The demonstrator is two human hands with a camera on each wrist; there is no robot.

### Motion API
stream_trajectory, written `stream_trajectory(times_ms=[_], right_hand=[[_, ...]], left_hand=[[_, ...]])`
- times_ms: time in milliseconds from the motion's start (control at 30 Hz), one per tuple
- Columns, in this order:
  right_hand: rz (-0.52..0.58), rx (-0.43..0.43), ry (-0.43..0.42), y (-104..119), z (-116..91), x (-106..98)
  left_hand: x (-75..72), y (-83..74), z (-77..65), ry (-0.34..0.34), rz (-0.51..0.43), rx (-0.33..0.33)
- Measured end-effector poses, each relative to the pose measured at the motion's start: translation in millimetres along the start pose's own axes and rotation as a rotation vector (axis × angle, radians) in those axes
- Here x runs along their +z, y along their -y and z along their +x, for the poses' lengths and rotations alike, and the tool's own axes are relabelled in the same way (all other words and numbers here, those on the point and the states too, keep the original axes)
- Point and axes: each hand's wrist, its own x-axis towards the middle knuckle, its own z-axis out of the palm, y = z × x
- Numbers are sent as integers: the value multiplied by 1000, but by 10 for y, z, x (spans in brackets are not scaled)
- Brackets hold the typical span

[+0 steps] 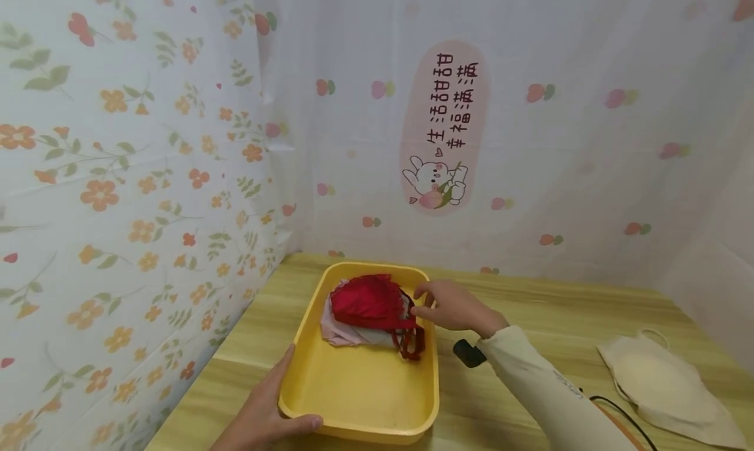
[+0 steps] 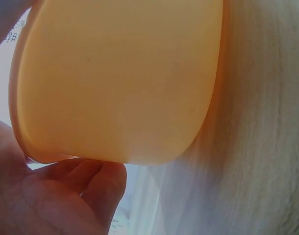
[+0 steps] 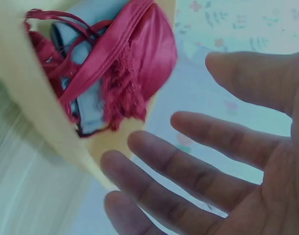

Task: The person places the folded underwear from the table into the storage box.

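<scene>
A yellow plastic basin (image 1: 359,382) stands on the table, its near left corner gripped by my left hand (image 1: 262,398). In the left wrist view, the fingers (image 2: 98,188) press against the basin's outer wall. At the far end of the basin lies a red satin bra (image 1: 368,300) with lace trim and straps, on top of folded pink cloth (image 1: 338,333) and grey cloth (image 3: 90,105). My right hand (image 1: 450,305) is over the basin's right rim beside the bra. The right wrist view shows its fingers (image 3: 188,166) spread, with nothing held.
On the table's right side lies a beige padded garment (image 1: 665,379) with a thin loop. A black cable (image 1: 624,408) runs near my right sleeve. Floral sheets (image 1: 147,196) hang along the left side and the back of the wooden table (image 1: 548,320).
</scene>
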Motion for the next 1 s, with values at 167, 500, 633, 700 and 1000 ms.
stream_trajectory(times_ms=[167, 500, 633, 700, 1000], right_hand=[[13, -22, -9, -59, -371, -162], [208, -1, 62, -534, -1239, -169], [152, 106, 23, -812, -1633, -112], [109, 158, 4, -947, -1821, -100], [45, 209, 88, -1413, -2356, -166]], left_hand=[[-9, 10, 9, 0, -2, -21], [-80, -13, -3, 7, 33, -16], [-52, -21, 6, 17, 26, -19], [-45, -27, 4, 21, 26, -21], [-50, -23, 2, 9, 31, -14]])
